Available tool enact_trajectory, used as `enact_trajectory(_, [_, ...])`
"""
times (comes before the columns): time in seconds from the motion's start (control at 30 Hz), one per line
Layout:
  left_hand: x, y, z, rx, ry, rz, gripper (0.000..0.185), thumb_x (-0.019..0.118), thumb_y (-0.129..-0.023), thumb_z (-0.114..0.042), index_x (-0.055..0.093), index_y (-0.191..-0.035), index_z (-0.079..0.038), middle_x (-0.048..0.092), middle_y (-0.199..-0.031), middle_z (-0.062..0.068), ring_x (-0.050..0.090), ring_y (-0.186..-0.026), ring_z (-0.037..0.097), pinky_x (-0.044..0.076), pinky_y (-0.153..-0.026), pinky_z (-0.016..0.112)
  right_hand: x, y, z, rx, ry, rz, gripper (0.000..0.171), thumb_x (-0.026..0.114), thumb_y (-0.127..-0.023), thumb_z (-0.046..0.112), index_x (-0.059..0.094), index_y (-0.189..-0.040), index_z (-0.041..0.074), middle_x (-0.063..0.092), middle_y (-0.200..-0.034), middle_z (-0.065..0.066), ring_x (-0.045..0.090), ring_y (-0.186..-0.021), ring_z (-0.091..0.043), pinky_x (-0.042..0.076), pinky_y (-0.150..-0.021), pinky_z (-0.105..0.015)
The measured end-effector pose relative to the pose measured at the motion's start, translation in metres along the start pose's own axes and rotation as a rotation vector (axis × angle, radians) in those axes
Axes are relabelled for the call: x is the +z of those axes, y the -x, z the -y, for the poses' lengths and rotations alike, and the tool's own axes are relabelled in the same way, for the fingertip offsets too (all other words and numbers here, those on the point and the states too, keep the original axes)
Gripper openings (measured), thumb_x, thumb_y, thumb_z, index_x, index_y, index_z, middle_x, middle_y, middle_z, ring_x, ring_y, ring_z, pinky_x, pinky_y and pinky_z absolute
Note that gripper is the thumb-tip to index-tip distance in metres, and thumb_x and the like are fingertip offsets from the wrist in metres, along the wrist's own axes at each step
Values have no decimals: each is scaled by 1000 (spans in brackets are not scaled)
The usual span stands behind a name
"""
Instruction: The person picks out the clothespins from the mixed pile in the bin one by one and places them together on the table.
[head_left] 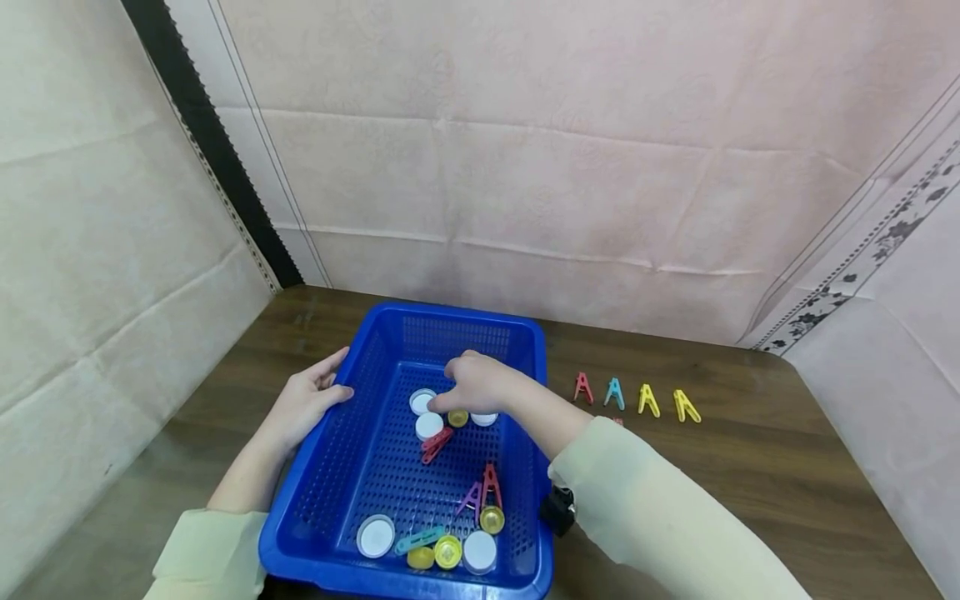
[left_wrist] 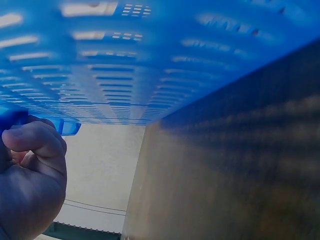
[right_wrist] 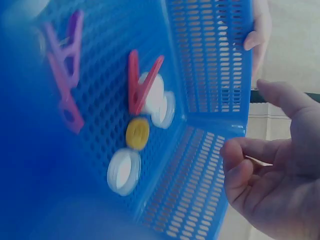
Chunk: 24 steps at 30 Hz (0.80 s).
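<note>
A blue plastic basket with perforated walls stands on the table. My left hand grips its left rim; in the left wrist view the thumb lies at the rim. My right hand is over the far half of the basket, thumb apart and fingers loosely bent, with nothing seen between them. Below it lie white round caps, a yellow cap and a red clothespin. Nearer the front are a purple clothespin, another red clothespin, a teal clothespin and more white and yellow caps.
Right of the basket, a red clothespin, a blue clothespin and two yellow clothespins lie in a row on the brown table. The right sleeve partly hides another red piece. Cloth-covered walls enclose the table.
</note>
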<state>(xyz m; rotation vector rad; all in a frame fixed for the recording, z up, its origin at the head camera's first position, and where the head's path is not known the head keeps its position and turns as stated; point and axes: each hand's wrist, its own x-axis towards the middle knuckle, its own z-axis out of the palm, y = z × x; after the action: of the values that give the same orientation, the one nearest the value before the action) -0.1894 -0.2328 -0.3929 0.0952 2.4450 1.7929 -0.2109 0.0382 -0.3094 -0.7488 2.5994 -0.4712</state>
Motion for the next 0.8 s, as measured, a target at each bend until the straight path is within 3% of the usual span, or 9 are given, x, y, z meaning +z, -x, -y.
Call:
enact_trajectory(0.33, [0, 1, -2, 5, 10, 1, 66, 58, -91, -16, 27, -149, -14, 59, -118, 22, 66, -82, 26, 56, -63, 39, 17, -13, 3, 25, -74, 46, 66, 67, -83, 44, 50, -134, 5, 47, -134, -10, 50, -116, -21, 43, -96, -38])
enact_trajectory(0.6, [1, 4, -6, -1, -3, -9, 66, 58, -91, -16, 27, -149, -15, 61, -113, 22, 67, -78, 27, 56, -60, 39, 35, -18, -8, 60, -128, 86, 74, 72, -78, 47, 48, -136, 7, 46, -136, -8, 45, -123, -23, 40, -99, -40])
enact_trajectory(0.8, [1, 3, -6, -10, -2, 6, 67, 57, -91, -16, 24, -150, -15, 61, -111, 23, 68, -76, 29, 56, -60, 41, 52, -23, -14, 76, -92, 91, 71, 75, -74, 47, 54, -127, 4, 51, -120, -7, 52, -104, -19, 45, -89, -36])
